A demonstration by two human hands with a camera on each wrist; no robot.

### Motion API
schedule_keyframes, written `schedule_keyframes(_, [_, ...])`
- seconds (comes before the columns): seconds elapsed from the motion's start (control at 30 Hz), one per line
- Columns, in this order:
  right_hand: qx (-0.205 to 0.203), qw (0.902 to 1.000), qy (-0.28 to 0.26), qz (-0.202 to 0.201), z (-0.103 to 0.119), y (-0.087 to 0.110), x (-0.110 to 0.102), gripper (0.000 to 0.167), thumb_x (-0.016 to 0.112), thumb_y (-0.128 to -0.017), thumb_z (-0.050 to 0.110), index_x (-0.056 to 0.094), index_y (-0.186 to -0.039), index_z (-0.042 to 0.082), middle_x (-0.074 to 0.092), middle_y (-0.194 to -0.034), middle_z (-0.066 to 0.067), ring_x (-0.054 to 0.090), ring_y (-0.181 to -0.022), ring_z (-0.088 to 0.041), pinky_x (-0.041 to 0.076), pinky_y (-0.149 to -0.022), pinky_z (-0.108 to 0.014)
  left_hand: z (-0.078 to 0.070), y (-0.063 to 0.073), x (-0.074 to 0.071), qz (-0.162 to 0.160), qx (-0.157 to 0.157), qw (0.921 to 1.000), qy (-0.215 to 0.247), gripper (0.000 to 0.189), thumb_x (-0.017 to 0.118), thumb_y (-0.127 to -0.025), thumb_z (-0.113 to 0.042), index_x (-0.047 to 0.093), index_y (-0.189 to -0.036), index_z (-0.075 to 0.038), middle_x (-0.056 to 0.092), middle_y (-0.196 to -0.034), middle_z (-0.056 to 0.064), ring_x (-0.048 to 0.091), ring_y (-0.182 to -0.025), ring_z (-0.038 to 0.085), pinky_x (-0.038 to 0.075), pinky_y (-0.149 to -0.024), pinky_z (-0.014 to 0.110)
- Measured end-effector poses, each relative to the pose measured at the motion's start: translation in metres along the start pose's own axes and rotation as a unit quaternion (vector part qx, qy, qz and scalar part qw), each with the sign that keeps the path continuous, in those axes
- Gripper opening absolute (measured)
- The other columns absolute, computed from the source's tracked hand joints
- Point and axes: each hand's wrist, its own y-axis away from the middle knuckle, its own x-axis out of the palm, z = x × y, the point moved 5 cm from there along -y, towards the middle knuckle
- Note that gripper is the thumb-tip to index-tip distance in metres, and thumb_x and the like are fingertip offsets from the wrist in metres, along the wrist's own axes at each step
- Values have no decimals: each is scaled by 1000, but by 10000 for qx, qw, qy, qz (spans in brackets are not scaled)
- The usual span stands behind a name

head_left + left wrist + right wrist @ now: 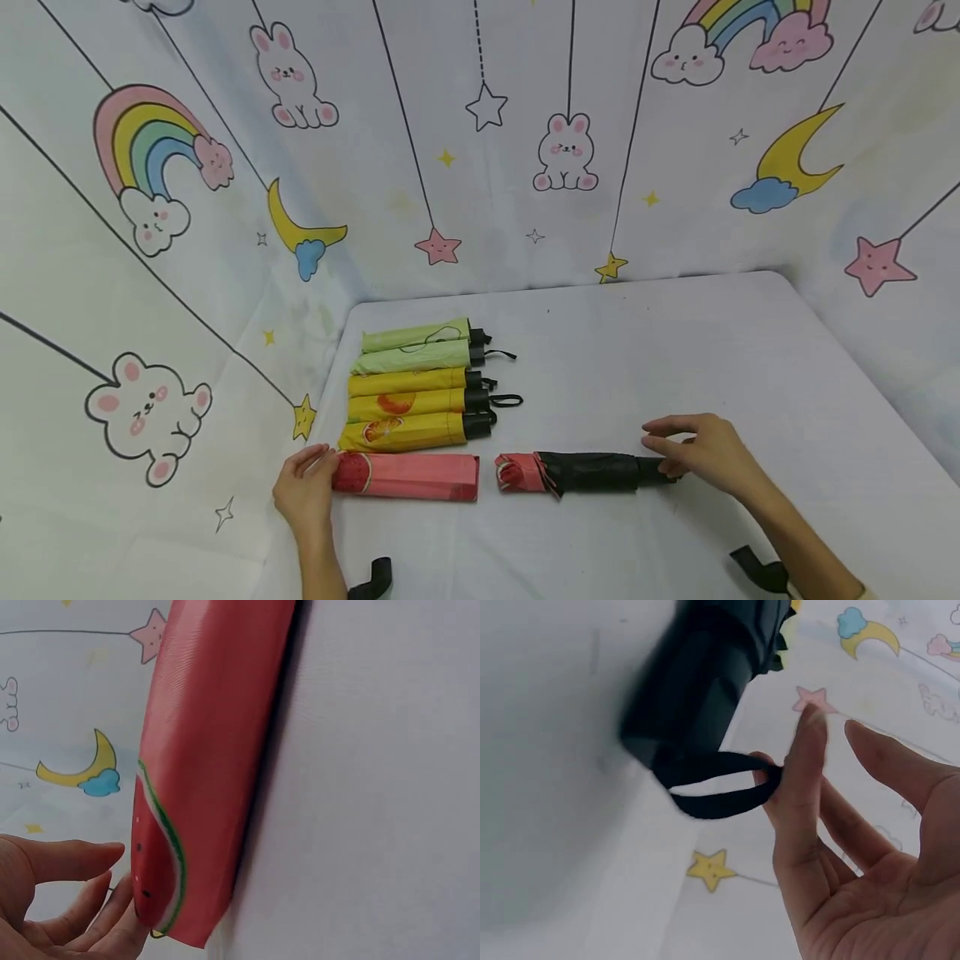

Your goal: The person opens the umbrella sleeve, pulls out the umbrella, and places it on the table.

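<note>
A pink umbrella sleeve (420, 477) with a watermelon print lies across the front left of the table. At its left end is my left hand (306, 487); in the left wrist view the fingertips meet the sleeve's end while the thumb stands apart. To the right lies a folded umbrella (592, 472), black outside with pink fabric showing at its left end. My right hand (708, 454) is beside its black handle (690, 705). The right wrist view shows a finger against the black wrist strap (724, 806), with a gap between thumb and forefinger.
Behind the pink sleeve, three yellow umbrellas (405, 406) and two light green umbrellas (412, 357) lie in a row, handles to the right. The white table (637, 358) ends at a cloth backdrop (510, 192) printed with rabbits, stars and rainbows.
</note>
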Motion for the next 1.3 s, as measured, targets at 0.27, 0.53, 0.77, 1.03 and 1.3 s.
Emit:
schedule_keyframes(0.27, [-649,9975,244,140,37,-15,14,40,78,-95,35,76,-120,4,78,-108,-9,76,-74,-19,63,-65,-35,-22,-5,11,131,542,9983,-168,33,80,-88,1,68,-118,7,71,-118,30,68,-76,-11,54,-66,7])
schedule_keyframes(0.53, [-999,9914,822,172,75,-33,31,33,77,-95,43,80,-116,18,77,-106,4,72,-88,-12,58,-76,-38,-23,-7,24,161,508,9971,-535,30,75,-90,0,70,-120,2,74,-117,21,75,-103,26,49,-69,2])
schedule_keyframes(0.77, [-1141,9888,867,415,94,-60,58,32,77,-95,42,81,-111,15,77,-102,5,69,-84,-11,59,-74,-38,-21,-14,27,212,412,9979,-460,31,74,-90,1,69,-121,3,72,-120,23,72,-110,35,47,-66,1])
schedule_keyframes(1.03, [-1258,9823,1214,665,124,-83,95,25,79,-93,38,82,-105,15,77,-94,8,69,-85,-12,59,-71,-36,-20,-17,29,271,546,9969,-497,30,72,-90,2,67,-120,5,71,-121,26,70,-115,42,43,-66,-1])
schedule_keyframes(1.3, [-1418,9762,1265,1049,146,-97,123,22,81,-91,35,82,-102,15,76,-88,7,67,-78,-10,58,-69,-34,-15,-19,29,238,443,9970,-593,29,71,-91,4,67,-120,4,71,-121,26,70,-115,40,42,-67,0])
